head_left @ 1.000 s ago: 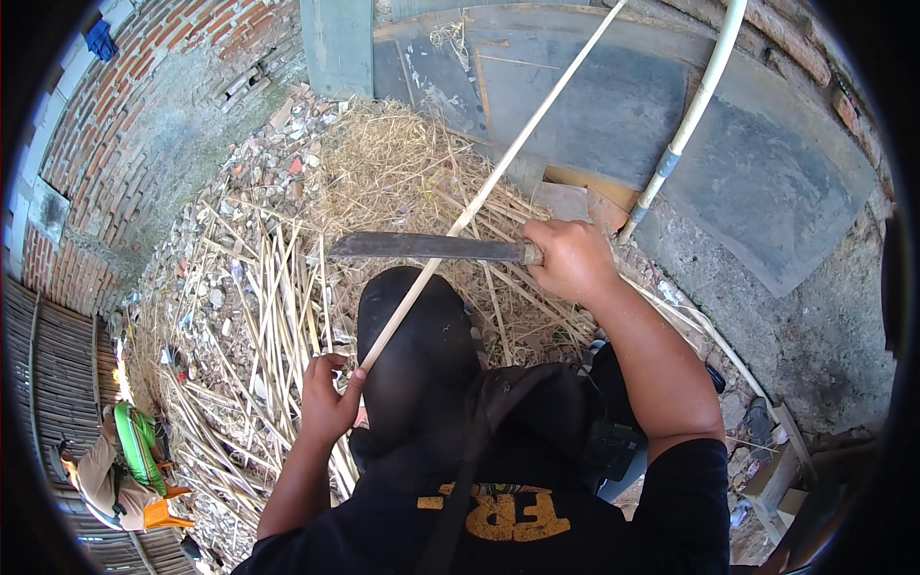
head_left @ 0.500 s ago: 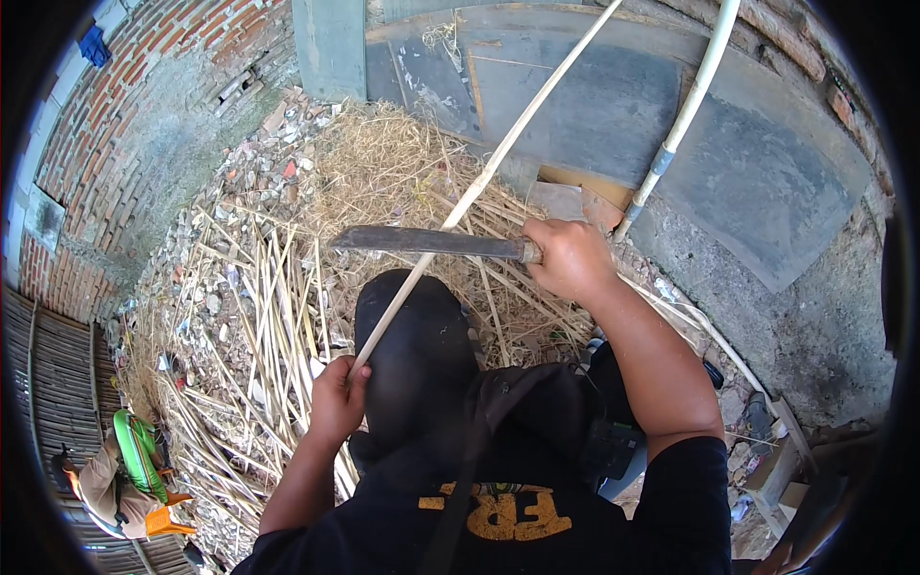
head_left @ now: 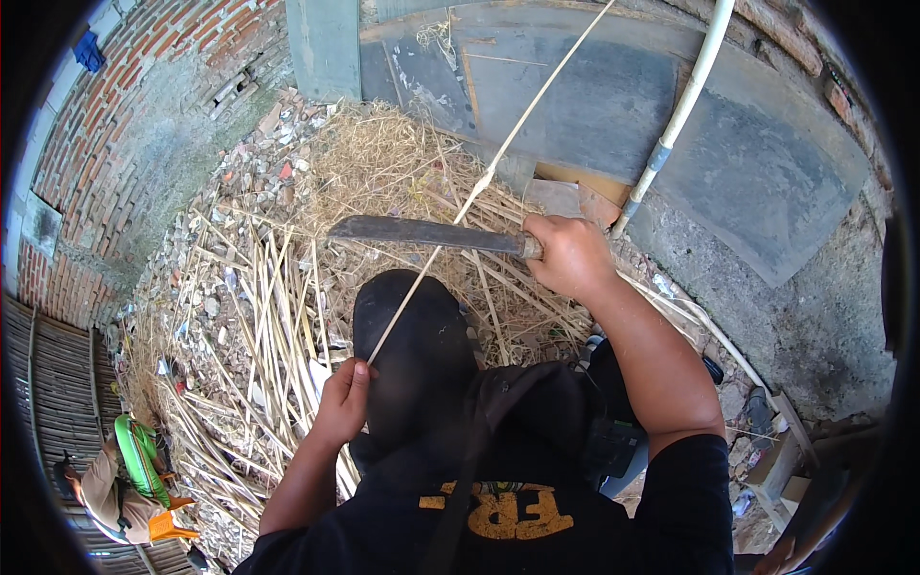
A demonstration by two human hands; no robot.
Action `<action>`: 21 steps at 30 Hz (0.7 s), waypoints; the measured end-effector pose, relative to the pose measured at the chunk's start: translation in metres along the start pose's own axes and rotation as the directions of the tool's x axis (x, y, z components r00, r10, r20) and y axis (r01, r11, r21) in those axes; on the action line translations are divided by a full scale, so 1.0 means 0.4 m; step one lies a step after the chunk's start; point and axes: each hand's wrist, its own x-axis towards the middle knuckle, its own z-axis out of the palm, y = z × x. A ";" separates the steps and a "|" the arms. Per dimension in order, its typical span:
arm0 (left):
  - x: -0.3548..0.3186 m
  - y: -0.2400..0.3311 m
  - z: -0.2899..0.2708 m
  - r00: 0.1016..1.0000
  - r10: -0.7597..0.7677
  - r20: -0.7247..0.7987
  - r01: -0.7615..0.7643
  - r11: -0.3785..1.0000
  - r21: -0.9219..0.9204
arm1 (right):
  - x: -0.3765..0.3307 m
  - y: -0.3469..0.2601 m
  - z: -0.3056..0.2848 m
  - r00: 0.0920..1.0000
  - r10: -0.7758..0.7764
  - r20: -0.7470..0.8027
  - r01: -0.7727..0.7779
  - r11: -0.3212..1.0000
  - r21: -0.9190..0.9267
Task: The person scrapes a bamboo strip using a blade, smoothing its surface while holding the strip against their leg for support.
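Observation:
A long pale strip of bamboo point(head_left: 406, 299) runs slantwise from my left hand point(head_left: 342, 402) up past the top of the view. My left hand is closed on its near end, thumb lying along it. In my right hand point(head_left: 567, 254) I grip the handle of a machete point(head_left: 422, 233), its dark blade pointing left across the strip. Blade and strip cross near the blade's middle; whether the edge touches cannot be told. The strip looks narrow, with a wider knot just beyond the blade.
Many cut bamboo strips point(head_left: 278, 307) lie on rubble at the left, dry shavings point(head_left: 383, 158) ahead. A pale pole point(head_left: 685, 105) leans on dark panels at the right. A brick wall point(head_left: 134, 125) stands left; another person point(head_left: 120, 489) sits lower left by an orange stool.
The bamboo strip has turned in my left hand and now shows a narrower side, its knot beyond the blade. The machete blade has tipped slightly, its tip end a little higher.

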 end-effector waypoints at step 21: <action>-0.068 -0.100 0.060 0.975 0.161 -0.155 -0.053 0.839 0.541 | 0.026 -0.075 0.008 0.986 -0.085 0.145 0.108 0.981 -0.163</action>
